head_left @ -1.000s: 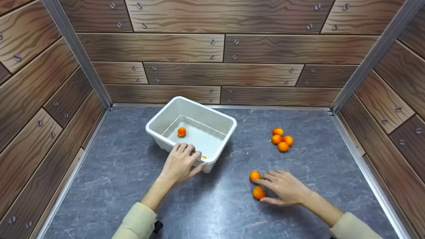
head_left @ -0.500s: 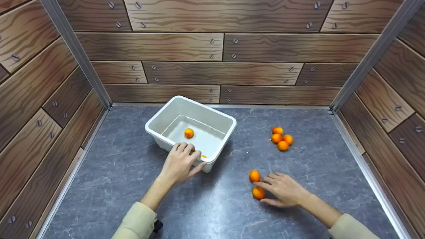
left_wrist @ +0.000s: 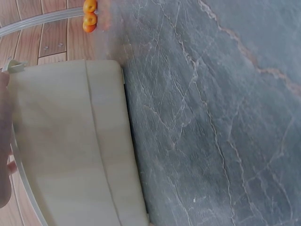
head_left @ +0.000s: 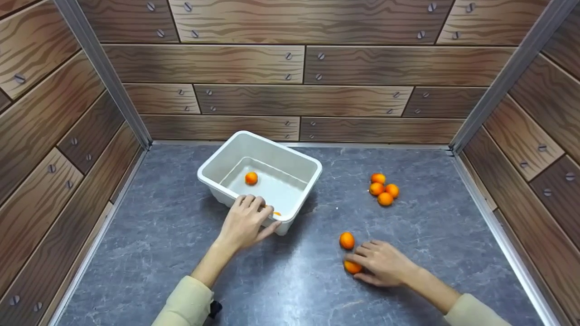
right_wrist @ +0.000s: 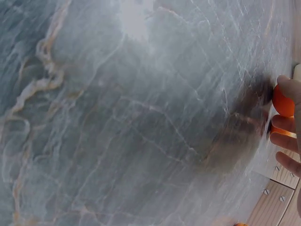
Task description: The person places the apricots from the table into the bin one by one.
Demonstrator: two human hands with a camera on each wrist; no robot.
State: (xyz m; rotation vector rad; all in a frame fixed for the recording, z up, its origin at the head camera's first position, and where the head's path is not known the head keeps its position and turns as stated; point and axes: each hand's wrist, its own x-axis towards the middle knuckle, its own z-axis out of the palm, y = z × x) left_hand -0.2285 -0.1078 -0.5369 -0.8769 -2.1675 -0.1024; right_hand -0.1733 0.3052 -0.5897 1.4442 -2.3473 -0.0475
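Note:
A white plastic bin (head_left: 312, 188) stands left of centre; my left hand (head_left: 244, 224) grips its near rim, fingers over the edge and thumb outside. The bin's outer side (left_wrist: 61, 127) fills much of the left wrist view. Inside lie a small round orange fruit (head_left: 251, 178) and orange bits of others, mostly hidden behind the fingers. On the right, my right hand (head_left: 383, 265) holds another orange fruit (head_left: 352, 267) on the tabletop between thumb and fingers. The right wrist view shows its thumb against that fruit (right_wrist: 283, 102). Just beyond sits a second loose fruit (head_left: 347, 241).
Farther back on the right, several orange fruits (head_left: 385, 198) lie clustered together. The grey marbled tabletop (head_left: 172, 181) is enclosed by wood-patterned walls (head_left: 253, 102) at the back and both sides, with metal strips (head_left: 494, 213) along the edges.
My right hand has shifted slightly toward me, off the farther loose fruit and onto the nearer one. The fruit inside the bin has rolled right, then back left. The left hand keeps its place.

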